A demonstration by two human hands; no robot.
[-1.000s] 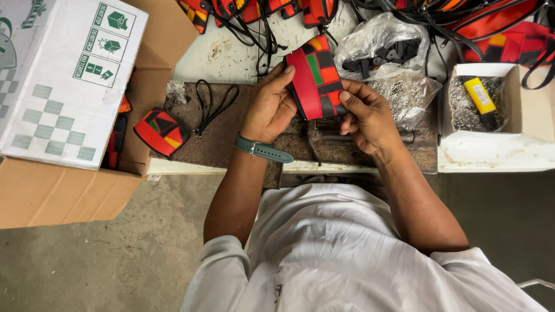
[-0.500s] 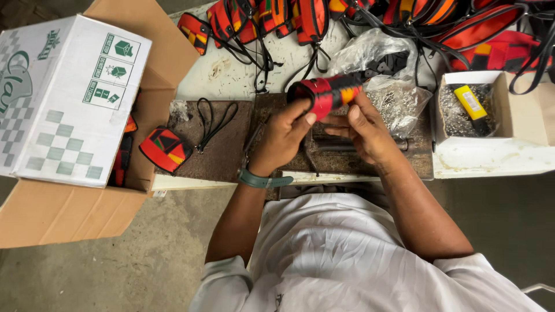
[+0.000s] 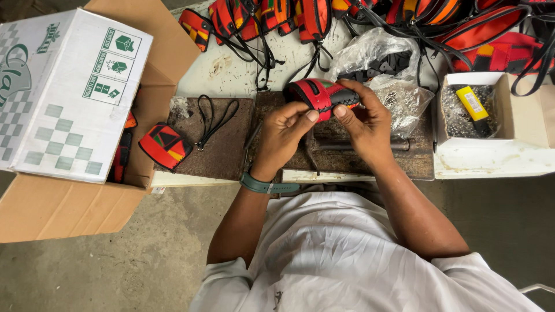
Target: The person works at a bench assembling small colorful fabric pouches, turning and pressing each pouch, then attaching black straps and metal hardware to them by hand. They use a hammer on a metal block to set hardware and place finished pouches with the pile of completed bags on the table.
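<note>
Broadly, your white worktable (image 3: 243, 69) filled the upper frame, with a big cardboard carton (image 3: 69, 190) butted against its left end and a white printed box (image 3: 69, 98) standing in that carton. A dark worn mat (image 3: 225, 150) lay along the table's near edge under your hands. Across the far edge ran a heap of red, orange and black pouches (image 3: 312, 17) with black straps. At the right end sat a low white tray (image 3: 520, 156) holding a yellow tube (image 3: 473, 104) on a bed of small dark bits. Just left of the tray, a crumpled clear plastic bag (image 3: 376, 55) held dark pieces.

You held a small red and black pouch (image 3: 324, 92) above the mat, just in front of that bag. Your left hand (image 3: 283, 133) gripped its near end, thumb pressed on the fabric, a green watch on the wrist. Your right hand (image 3: 364, 124) clasped the other end, fingers curled over the top.

Another patterned pouch (image 3: 165, 144) rested at the mat's left edge, beside the carton, and a loose black cord (image 3: 211, 118) lay on the mat just right of it.
</note>
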